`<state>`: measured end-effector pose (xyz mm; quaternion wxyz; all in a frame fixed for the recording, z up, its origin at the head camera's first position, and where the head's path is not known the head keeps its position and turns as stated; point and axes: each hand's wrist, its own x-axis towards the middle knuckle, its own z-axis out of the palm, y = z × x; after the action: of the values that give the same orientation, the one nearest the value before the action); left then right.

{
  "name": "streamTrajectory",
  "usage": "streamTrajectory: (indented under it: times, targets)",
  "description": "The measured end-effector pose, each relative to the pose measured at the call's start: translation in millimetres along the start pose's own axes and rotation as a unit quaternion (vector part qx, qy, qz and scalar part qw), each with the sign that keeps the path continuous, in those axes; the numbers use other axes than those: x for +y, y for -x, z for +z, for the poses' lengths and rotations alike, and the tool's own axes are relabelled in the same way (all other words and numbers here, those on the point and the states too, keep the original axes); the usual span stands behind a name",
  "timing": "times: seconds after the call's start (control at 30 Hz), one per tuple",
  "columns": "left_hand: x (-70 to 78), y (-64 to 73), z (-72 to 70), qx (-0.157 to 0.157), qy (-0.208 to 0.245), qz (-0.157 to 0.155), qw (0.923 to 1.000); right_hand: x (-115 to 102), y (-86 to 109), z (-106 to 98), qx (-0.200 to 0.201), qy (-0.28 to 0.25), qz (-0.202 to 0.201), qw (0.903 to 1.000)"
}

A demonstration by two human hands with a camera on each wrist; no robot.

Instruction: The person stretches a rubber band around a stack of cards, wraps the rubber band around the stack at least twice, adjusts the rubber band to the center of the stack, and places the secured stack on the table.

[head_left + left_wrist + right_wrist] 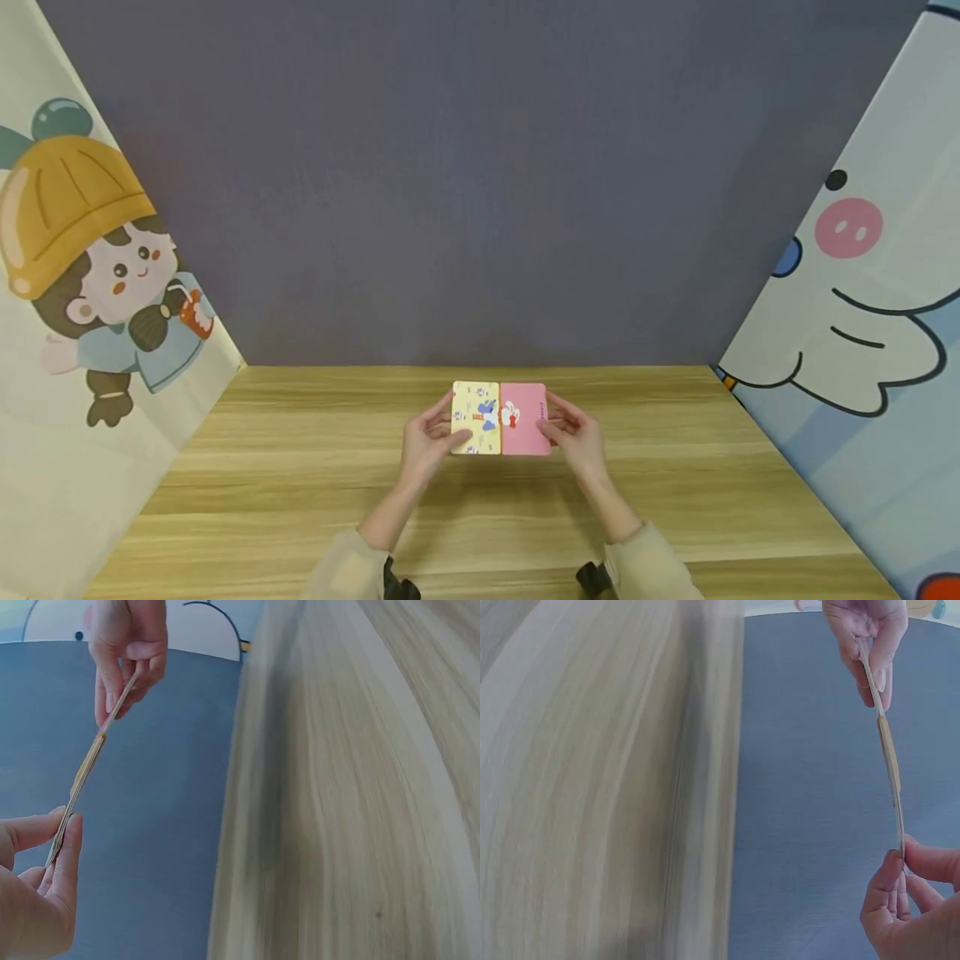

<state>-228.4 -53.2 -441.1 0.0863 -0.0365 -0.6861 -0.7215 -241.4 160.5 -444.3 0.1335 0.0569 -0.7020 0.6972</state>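
Observation:
A small notebook (489,442) is spread open in the head view, its left half yellow with printed figures and its right half pink with a white rabbit. My left hand (429,442) pinches the yellow half at the outer edge, thumb on the face towards me. On the other side my right hand (577,437) grips the outer edge of the pink half the same way. Both wrist views show the notebook (88,765) edge-on as a thin strip between the two hands, raised above the table. The fingers behind it are partly hidden.
Beneath the hands lies a wood-grain table (300,475). A dark grey panel (480,183) stands along its far edge. Cartoon-printed panels flank it, a child in a yellow hat (75,217) on the left and a white pig-nosed figure (900,275) on the right.

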Motion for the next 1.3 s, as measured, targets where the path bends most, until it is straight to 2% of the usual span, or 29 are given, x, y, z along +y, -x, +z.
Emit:
streamTrajectory:
  times: [0.03,0.17,0.57,0.73,1.07,1.3]
  targets:
    - [-0.7,-1.5,-0.5,-0.001,-0.002,0.001,1.0000,-3,-0.7,2,0.009,0.016,0.024,0.9995]
    - [-4.4,-8.1,-2.4,-0.007,-0.015,-0.003,0.9999,1,-8.2,5,0.006,0.034,0.067,0.9971]
    - [-24.3,-28.6,-7.4,0.009,-0.074,-0.044,0.9962,19,-25.9,13,0.005,0.073,0.084,0.9937]
    - [-31.7,-35.3,-9.3,0.004,-0.102,-0.056,0.9932,29,-31.7,15,0.000,0.083,0.107,0.9909]
    - [-45.1,-44.4,-8.9,-0.021,-0.115,-0.088,0.9892,47,-39.1,16,0.002,0.106,0.157,0.9819]
    - [-54.6,-48.7,-7.9,-0.016,-0.146,-0.100,0.9841,58,-42.4,16,0.003,0.112,0.182,0.9770]
